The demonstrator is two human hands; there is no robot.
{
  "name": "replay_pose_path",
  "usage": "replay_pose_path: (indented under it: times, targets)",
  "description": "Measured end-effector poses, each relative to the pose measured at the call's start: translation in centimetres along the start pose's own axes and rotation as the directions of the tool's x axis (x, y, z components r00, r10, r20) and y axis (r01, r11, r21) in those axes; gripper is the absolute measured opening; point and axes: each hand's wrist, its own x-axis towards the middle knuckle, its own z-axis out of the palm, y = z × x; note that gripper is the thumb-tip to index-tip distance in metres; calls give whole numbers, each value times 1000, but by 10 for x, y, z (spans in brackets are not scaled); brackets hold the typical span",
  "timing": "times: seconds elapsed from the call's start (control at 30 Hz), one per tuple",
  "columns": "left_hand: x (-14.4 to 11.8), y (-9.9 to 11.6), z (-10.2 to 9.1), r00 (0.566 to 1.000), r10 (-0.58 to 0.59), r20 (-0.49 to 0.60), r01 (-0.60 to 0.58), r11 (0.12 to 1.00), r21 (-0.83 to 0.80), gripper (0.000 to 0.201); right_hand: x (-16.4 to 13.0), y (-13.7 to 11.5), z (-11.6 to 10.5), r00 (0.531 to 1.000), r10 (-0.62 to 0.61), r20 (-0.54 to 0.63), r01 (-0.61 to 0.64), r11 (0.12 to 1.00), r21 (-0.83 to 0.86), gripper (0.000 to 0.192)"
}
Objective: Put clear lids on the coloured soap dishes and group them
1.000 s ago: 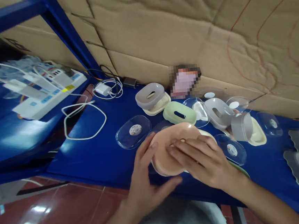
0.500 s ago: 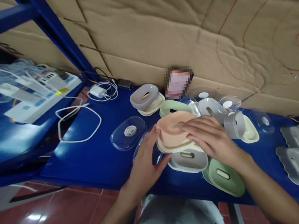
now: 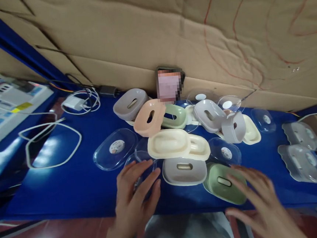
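Left hand (image 3: 136, 197): holds nothing; fingers curved and parted, over clear plastic lids at the near left.
Right hand (image 3: 260, 191): fingers parted, thumb apart; fingertips overlap the green oval plastic dish (image 3: 225, 182) at near right; contact cannot be told.
Stacked: green dish upon a second green piece; grey oval plastic dish (image 3: 177, 176), near centre, apparently seated on a cream rim.
Loose: peach oval plastic dish (image 3: 145, 124), far left of centre, slot uncovered; two cream oval plastic trays (image 3: 168, 144), overlapping, centre.
Unfitted: clear oval plastic lid (image 3: 103, 155), left, lying apart.
Status: apparently partial; several pieces unpaired.
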Motion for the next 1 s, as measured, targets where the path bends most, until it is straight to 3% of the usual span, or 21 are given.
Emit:
replay_pose_path:
  times: [0.1, 0.23, 0.43, 0.6, 0.77, 0.83, 0.9, 1.0]
  targets:
    - [-2, -9, -5, 992, 109, -70, -105, 993, 53, 36, -25, -4, 33, 978, -90, 186, 98, 995, -36, 51]
    - [-10, -23, -14, 984, 64, -165, -35, 985, 171, 33, -33, -7, 59, 982, -112, 152, 111, 994, 18, 48]
    - [-44, -18, -12, 991, -124, -46, 132, 942, 307, 28, -30, 9, 43, 994, -107, 21, 105, 991, 81, 57]
    - [-59, -23, -4, 988, -148, 41, 124, 927, 354, 48, -1, 17, 37, 990, -139, -16, 138, 990, -39, 51]
    - [-50, -44, -15, 974, -170, 147, 105, 922, 372, 56, 7, 35, 37, 986, -131, -102, 126, 990, -57, 56]
    - [-50, -47, -19, 975, -175, 138, 113, 921, 373, 58, -8, 59, 31, 985, -58, -164, 46, 996, -77, 57]
    - [-52, -42, -18, 982, -155, 107, 107, 927, 359, 60, -32, 92, 23, 963, 99, -251, -143, 976, -162, 58]
    - [-56, -22, -9, 996, -94, 4, 88, 945, 316, 58, -78, 143, 16, 794, 401, -456, -564, 765, -310, 73]
